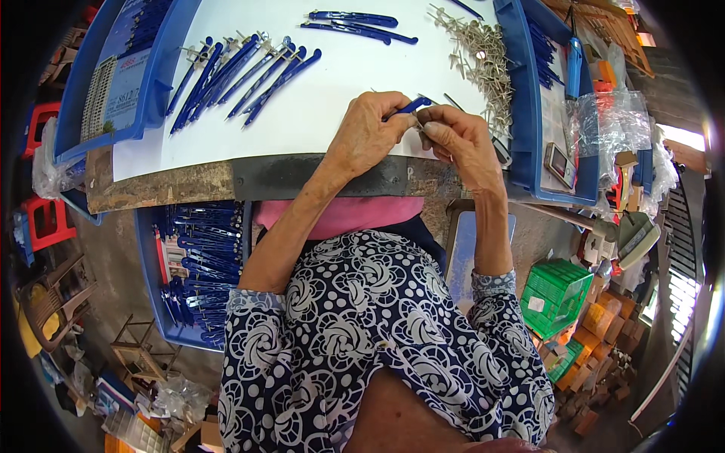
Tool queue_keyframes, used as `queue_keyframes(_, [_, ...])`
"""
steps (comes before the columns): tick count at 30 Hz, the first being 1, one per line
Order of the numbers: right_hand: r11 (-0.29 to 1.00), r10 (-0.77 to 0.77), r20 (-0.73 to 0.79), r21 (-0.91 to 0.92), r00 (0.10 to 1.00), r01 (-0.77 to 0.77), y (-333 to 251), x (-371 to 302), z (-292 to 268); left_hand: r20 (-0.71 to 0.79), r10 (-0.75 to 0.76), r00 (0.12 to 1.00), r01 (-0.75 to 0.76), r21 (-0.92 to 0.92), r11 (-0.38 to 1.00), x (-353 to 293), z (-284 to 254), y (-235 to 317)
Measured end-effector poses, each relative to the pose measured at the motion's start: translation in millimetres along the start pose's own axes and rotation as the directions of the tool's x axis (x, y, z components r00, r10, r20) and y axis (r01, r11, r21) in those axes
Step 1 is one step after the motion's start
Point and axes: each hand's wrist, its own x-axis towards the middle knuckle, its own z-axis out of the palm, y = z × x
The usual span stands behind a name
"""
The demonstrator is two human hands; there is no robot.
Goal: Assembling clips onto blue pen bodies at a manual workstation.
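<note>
Over the white work sheet, my left hand [366, 132] is closed on a slim blue compass [414, 106], its rounded end sticking up past the fingers. My right hand [462, 140] meets it, thumb and forefinger pinched at the compass's lower part; a small metal piece seems to be between them, mostly hidden. Up and to the left lies a row of blue compasses [234, 79], several with metal fittings at the top. More blue compass pieces [359, 29] lie farther off. A heap of small silvery metal fittings [483, 60] spreads along the right of the sheet.
Blue trays stand at the left [155, 94] and right [555, 189] of the sheet. Below the table's edge, a blue bin [147, 279] holds many blue compasses. A dark-handled tool [501, 151] lies beside my right hand. A green crate [555, 298] stands on the floor.
</note>
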Motion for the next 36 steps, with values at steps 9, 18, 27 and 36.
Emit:
queue_keyframes(9, [0.980,-0.079,-0.038,-0.187,0.996,0.071,1.7,5.9,3.9,-0.022,-0.005,1.000,0.005,0.019,1.000,-0.8,0.0,3.6])
queue_keyframes(18, [0.999,-0.030,-0.033,-0.013,0.999,0.030,8.4,5.9,-2.0,-0.011,-0.048,0.999,0.048,0.014,0.999,-0.2,-0.8,5.3])
queue_keyframes(27, [0.961,-0.189,-0.095,-0.223,0.977,0.164,11.8,5.9,2.7,0.001,0.007,1.000,-0.007,0.077,0.997,-1.8,-3.5,4.9])
queue_keyframes(36, [0.940,-0.221,-0.112,-0.289,0.969,0.181,6.0,0.7,7.9,-0.055,-0.012,0.998,0.013,0.014,1.000,-4.2,-1.1,10.4])
